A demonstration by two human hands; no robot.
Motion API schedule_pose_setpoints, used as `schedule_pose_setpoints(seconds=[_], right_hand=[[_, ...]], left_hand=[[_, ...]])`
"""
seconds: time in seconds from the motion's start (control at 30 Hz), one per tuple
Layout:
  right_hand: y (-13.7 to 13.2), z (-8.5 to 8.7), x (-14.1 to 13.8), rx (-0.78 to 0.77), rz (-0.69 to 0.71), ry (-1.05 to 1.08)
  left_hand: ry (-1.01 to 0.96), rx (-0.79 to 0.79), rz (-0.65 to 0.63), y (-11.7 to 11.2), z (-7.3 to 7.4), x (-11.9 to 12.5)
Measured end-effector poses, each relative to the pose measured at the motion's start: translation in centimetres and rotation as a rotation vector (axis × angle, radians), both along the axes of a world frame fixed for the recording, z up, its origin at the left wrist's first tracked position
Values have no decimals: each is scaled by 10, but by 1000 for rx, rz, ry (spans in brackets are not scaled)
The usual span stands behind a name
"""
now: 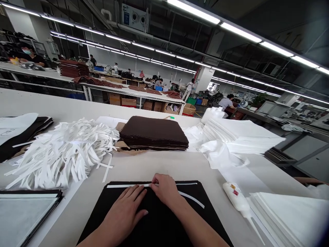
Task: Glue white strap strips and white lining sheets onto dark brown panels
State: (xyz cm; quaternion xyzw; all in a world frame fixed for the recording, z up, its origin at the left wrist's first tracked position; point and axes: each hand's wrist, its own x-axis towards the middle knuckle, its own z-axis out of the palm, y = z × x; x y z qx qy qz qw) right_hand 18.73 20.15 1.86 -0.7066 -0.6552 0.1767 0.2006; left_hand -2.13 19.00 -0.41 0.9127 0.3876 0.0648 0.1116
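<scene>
A black fabric panel [159,219] lies flat on the table in front of me. Along its far edge runs a narrow white strip [115,186], its left part lying straight on the fabric and its right end [192,198] curving loose towards me. My left hand [125,207] rests flat with its fingers stretched out, fingertips on the strip. Just to the right, my right hand [164,188] pinches the strip between thumb and fingers near the middle of the edge. A thin white line [189,184] shows on the fabric right of that hand.
A heap of white strips [69,151] lies at the left, near a stack of faced panels [28,212]. Dark brown panels [154,132] are stacked ahead. White sheets [244,133] stand at the back right, more sheets [293,212] nearer. A white nozzle bottle [238,199] lies right.
</scene>
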Motion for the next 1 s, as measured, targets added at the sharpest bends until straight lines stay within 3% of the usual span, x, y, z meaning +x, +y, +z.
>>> schedule_pose_setpoints(seconds=[0.23, 0.37, 0.73, 1.0], right_hand=[[-35, 16, 101, -6, -104, 36], [-45, 13, 134, 6, -113, 11], [-40, -3, 145, 14, -135, -2], [-36, -3, 146, -26, -162, 5]], left_hand=[[-21, 20, 32, 4, -7, -1], [23, 43, 100, 5, -8, 12], [86, 221, 87, 9, -28, 26], [153, 281, 67, 9, -26, 38]])
